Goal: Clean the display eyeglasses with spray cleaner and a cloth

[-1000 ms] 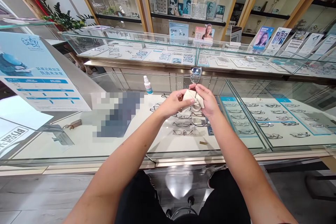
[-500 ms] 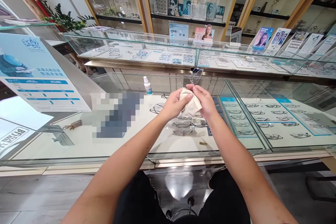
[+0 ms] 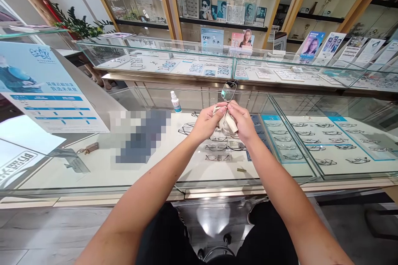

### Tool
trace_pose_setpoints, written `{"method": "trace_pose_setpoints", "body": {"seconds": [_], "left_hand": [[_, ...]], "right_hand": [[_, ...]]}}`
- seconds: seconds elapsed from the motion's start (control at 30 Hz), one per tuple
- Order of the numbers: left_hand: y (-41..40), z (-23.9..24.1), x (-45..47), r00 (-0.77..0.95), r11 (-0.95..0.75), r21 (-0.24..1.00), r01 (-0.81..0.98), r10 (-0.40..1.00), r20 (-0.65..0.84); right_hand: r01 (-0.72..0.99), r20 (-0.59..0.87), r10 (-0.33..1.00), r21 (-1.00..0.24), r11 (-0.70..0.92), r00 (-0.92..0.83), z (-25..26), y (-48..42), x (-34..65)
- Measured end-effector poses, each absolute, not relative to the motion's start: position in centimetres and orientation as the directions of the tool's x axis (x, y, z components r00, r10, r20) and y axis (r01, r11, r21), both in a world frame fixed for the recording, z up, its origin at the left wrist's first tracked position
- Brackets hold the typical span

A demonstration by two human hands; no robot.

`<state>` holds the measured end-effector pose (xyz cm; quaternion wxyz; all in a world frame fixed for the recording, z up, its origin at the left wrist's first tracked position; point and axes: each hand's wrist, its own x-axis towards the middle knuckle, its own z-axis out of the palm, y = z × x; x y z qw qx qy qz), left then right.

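Note:
My left hand [image 3: 205,123] and my right hand [image 3: 241,119] meet above the glass counter, fingers pinched together. Between them hangs a crumpled cream cleaning cloth [image 3: 229,126], gripped by the left fingers and also touching the right hand. A pair of eyeglasses [image 3: 229,92] sticks up past the fingertips, one thin-rimmed lens showing; its other part is hidden by fingers and cloth. The right fingers pinch the frame near its middle. Below the hands, several eyeglasses [image 3: 217,157] lie in the display.
A white spray bottle [image 3: 175,102] stands left of the hands. Further left are a blurred dark-blue patch [image 3: 141,138], a brown key fob [image 3: 91,148] and a tall blue-white sign [image 3: 52,99]. Glass panes [image 3: 294,132] divide the counter at right. Another display case [image 3: 183,73] runs behind.
The eyeglasses have turned, so the lens stands more upright and slightly further left. The cloth is more bunched between my fingers. Both hands keep their place.

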<state>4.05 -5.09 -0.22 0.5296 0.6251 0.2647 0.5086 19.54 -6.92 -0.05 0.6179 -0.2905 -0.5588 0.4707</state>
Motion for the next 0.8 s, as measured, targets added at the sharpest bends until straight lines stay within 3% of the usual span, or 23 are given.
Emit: {"method": "trace_pose_setpoints", "body": {"seconds": [0.23, 0.43, 0.6, 0.8], "left_hand": [[-5.1, 0.8, 2.9, 0.525, -0.218, 0.964, -0.152, 0.809, 0.266], [-5.4, 2.0, 2.0, 0.636, -0.214, 0.972, -0.094, 0.739, 0.224], [-5.3, 1.5, 2.5, 0.580, -0.251, 0.966, -0.062, 0.779, 0.240], [-4.9, 0.2, 3.4, 0.348, -0.333, 0.940, -0.072, 0.875, 0.337]], "right_hand": [[-0.393, 0.287, 0.957, -0.884, 0.253, -0.029, 0.2, -6.5, 19.8], [-0.406, 0.162, 0.986, -0.904, 0.133, -0.037, 0.0, -6.2, 20.0], [-0.436, 0.156, 0.987, -0.891, 0.129, -0.026, -0.2, -5.8, 20.0], [-0.392, 0.202, 0.979, -0.902, 0.181, -0.011, -0.8, -5.5, 19.5]]}}
